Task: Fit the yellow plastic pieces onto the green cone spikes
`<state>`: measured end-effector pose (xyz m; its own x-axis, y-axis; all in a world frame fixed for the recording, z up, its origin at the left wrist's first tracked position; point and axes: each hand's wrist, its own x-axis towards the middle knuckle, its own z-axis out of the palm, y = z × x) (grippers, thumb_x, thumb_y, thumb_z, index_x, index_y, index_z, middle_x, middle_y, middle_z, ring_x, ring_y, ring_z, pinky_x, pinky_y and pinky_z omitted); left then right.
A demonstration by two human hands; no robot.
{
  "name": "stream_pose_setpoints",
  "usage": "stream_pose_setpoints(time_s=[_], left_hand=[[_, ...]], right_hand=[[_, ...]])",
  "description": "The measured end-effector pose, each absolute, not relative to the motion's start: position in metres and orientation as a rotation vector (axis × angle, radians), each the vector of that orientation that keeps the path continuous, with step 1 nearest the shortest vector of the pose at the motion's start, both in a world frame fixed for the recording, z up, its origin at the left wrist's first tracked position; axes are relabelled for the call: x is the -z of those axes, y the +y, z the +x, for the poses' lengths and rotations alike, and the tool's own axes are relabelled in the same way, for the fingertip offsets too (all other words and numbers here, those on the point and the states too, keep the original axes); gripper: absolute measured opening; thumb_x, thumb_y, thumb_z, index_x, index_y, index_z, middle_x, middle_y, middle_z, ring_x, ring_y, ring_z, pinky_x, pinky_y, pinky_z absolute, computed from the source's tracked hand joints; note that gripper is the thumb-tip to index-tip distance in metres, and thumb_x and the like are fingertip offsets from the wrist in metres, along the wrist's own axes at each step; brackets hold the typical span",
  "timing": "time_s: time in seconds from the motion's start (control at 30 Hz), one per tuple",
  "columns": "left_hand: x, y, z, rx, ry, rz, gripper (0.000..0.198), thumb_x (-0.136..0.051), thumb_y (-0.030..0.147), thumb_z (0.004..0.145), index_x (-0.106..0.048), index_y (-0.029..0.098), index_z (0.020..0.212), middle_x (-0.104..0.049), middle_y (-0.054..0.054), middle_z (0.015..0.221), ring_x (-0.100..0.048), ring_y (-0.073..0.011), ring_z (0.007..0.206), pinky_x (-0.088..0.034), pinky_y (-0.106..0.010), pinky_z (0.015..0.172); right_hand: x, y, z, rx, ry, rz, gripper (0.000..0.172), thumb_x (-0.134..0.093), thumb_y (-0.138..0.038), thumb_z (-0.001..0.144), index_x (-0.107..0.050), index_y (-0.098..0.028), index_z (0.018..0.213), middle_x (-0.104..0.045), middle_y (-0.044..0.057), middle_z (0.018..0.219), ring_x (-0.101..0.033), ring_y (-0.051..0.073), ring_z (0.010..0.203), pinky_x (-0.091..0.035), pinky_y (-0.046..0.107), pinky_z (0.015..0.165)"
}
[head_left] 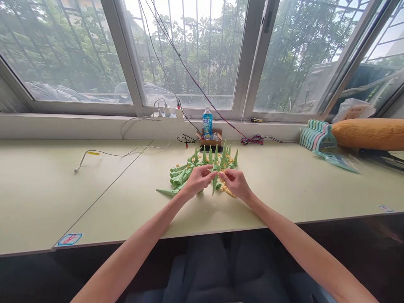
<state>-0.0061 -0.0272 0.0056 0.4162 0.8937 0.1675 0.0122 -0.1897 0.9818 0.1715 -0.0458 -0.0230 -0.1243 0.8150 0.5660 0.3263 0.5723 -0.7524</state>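
Note:
My left hand (199,180) is closed on a green pointed cone piece (215,184), whose tip points down over the table. Close beside it, my right hand (235,182) pinches a small yellow piece (222,172) against the green one. Around and behind both hands lie several green cones; some stand upright, such as the green cone (204,155), and others lie on their sides, such as the green tube (178,179) at the left. Small yellow pieces (227,191) lie below my right hand.
Behind the pile a blue bottle (207,123) stands by a small cardboard box (215,142). Cables (252,139) lie near the wall. Pastel plastic items (318,135) and an orange-brown roll (369,133) are at the right. A white cable (118,155) crosses the left side.

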Motion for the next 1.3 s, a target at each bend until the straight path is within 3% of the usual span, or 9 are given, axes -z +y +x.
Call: stream_pose_setpoints(time_s=[0.47, 0.67, 0.77, 0.9, 1.1, 1.3], left_hand=[[-0.009, -0.028, -0.007, -0.967, 0.778, 1.566, 0.057, -0.069, 0.045, 0.079, -0.055, 0.018, 0.127, -0.039, 0.008, 0.050, -0.032, -0.0054, 0.041, -0.020, -0.019, 0.040], [-0.013, -0.031, -0.007, -0.988, 0.785, 1.619, 0.049, -0.064, 0.046, 0.082, -0.060, 0.019, 0.123, -0.061, -0.001, 0.061, -0.037, -0.0058, 0.042, -0.026, -0.019, 0.040], [-0.013, -0.031, -0.007, -0.986, 0.738, 1.598, 0.046, -0.066, 0.043, 0.081, -0.062, 0.018, 0.120, -0.064, -0.004, 0.069, -0.038, -0.0051, 0.046, -0.026, -0.019, 0.041], [-0.014, -0.032, -0.005, -0.984, 0.745, 1.622, 0.042, -0.070, 0.038, 0.077, -0.065, 0.017, 0.113, -0.062, -0.003, 0.071, -0.037, -0.0050, 0.048, -0.026, -0.018, 0.042], [-0.012, -0.031, -0.003, -1.032, 0.722, 1.664, 0.036, -0.066, 0.047, 0.080, -0.067, 0.013, 0.094, -0.058, -0.003, 0.071, -0.036, -0.0047, 0.049, -0.026, -0.019, 0.042], [-0.008, -0.028, -0.004, -1.042, 0.759, 1.713, 0.039, -0.060, 0.052, 0.084, -0.061, 0.013, 0.081, -0.032, 0.006, 0.053, -0.026, -0.0047, 0.046, -0.020, -0.018, 0.041]], right_hand=[[0.022, -0.044, 0.171, -0.425, -1.745, -0.968, 0.047, -0.049, -0.052, 0.092, -0.047, -0.018, 0.060, -0.037, -0.004, 0.053, -0.031, 0.009, 0.050, -0.026, 0.024, 0.048], [0.022, -0.044, 0.171, -0.263, -1.780, -0.964, 0.051, -0.047, -0.052, 0.094, -0.045, -0.018, 0.056, -0.036, -0.004, 0.050, -0.030, 0.009, 0.049, -0.026, 0.024, 0.050], [0.023, -0.044, 0.172, -0.165, -1.753, -0.980, 0.051, -0.047, -0.049, 0.094, -0.042, -0.018, 0.054, -0.036, -0.004, 0.049, -0.030, 0.008, 0.048, -0.026, 0.024, 0.050], [0.023, -0.043, 0.172, -0.104, -1.684, -0.997, 0.056, -0.047, -0.048, 0.095, -0.033, -0.018, 0.050, -0.032, -0.005, 0.047, -0.026, 0.008, 0.047, -0.023, 0.024, 0.048], [0.026, -0.041, 0.172, -0.070, -1.699, -0.988, 0.055, -0.050, -0.046, 0.094, -0.029, -0.018, 0.051, -0.028, -0.006, 0.046, -0.024, 0.007, 0.046, -0.022, 0.024, 0.046], [0.030, -0.040, 0.172, -0.013, -1.809, -0.957, 0.050, -0.054, -0.043, 0.092, -0.034, -0.019, 0.054, -0.032, -0.006, 0.048, -0.028, 0.007, 0.046, -0.025, 0.023, 0.047]])
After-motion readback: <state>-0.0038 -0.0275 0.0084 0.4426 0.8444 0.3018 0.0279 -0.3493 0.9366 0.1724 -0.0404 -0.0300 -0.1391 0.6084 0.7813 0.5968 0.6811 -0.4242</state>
